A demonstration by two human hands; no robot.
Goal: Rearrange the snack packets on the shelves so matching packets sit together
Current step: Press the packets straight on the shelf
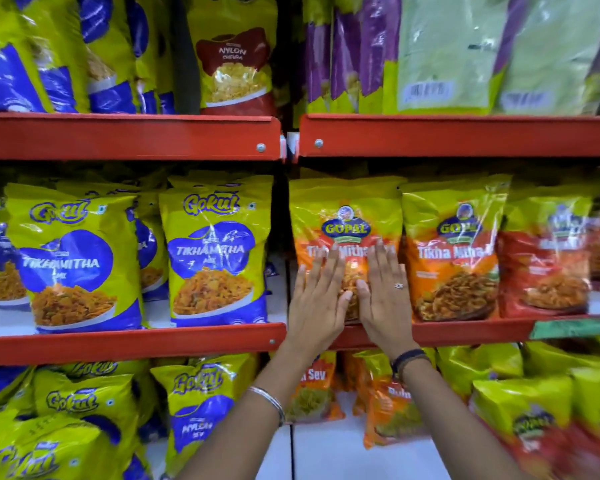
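Observation:
An orange and yellow Gopal Tikha Mitha packet stands upright at the left end of the right-hand middle shelf. My left hand and my right hand lie flat against its front, fingers spread and pointing up, palms side by side. Neither hand grips it. A matching Gopal Tikha Mitha packet stands just to its right, then a red Gopal packet. Blue and yellow Gokul Tikha Mitha packets fill the left middle shelf.
Red shelf edges run across at three levels, split by a dark upright. Above stand a Nylon Chevda packet and purple and pale green packets. Below sit Gokul Nylon Sev packets and orange Sev packets.

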